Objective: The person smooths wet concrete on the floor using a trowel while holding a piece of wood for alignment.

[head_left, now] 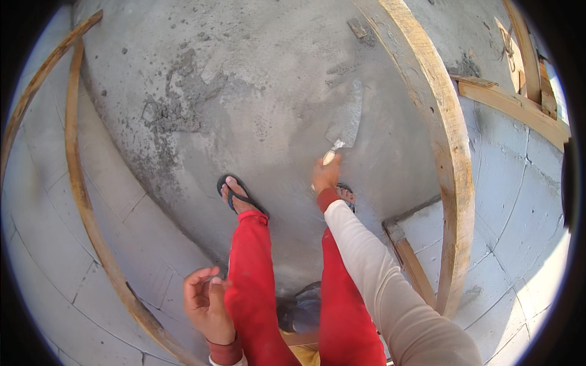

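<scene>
My right hand [325,175] reaches down and grips the pale handle of a long steel trowel [348,116], whose mortar-coated blade lies flat on the grey cement floor [262,91] ahead of my feet. My left hand [206,302] hangs beside my left thigh, fingers loosely curled and apart, holding nothing. I stand in red trousers and dark flip-flops; the left foot [238,195] is in full view, the right foot is mostly hidden behind my right wrist.
A rough patch of grey mortar [177,104] lies on the floor at upper left. Wooden planks [448,158] edge the floor on the right, thin wooden battens [85,207] on the left. Grey block walls [513,201] surround the floor.
</scene>
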{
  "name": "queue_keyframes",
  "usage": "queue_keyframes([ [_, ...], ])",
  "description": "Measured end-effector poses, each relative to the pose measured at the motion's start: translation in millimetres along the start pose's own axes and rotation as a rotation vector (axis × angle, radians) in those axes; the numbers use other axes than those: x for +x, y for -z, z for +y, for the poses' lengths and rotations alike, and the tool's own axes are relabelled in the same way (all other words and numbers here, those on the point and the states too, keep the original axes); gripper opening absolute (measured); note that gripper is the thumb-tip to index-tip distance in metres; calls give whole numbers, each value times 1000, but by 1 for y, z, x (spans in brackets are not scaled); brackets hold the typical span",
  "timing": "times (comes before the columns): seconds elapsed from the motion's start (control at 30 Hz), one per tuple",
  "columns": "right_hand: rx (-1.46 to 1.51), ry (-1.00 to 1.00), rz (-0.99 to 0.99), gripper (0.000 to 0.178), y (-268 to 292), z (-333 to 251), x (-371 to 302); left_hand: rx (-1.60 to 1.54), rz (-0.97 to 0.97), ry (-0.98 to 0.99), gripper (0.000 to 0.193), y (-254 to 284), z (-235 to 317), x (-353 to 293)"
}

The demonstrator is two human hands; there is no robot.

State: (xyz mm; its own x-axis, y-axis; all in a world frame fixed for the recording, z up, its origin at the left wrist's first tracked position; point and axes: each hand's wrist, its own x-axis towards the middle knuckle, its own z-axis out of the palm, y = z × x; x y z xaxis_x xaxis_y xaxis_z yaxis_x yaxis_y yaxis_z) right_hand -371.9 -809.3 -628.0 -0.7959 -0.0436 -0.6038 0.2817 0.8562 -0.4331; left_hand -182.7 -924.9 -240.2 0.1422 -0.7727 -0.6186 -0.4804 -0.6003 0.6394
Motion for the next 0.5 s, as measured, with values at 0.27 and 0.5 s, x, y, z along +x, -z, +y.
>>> queue_keyframes([
  [0.27,-24,91,-68,45,-31,-119,-61,34,-807,56,26,-84,51,37],
  [0.5,188,-316,261,43,19,-14,-33,377,-1182,-205,32,-150,41,58],
])
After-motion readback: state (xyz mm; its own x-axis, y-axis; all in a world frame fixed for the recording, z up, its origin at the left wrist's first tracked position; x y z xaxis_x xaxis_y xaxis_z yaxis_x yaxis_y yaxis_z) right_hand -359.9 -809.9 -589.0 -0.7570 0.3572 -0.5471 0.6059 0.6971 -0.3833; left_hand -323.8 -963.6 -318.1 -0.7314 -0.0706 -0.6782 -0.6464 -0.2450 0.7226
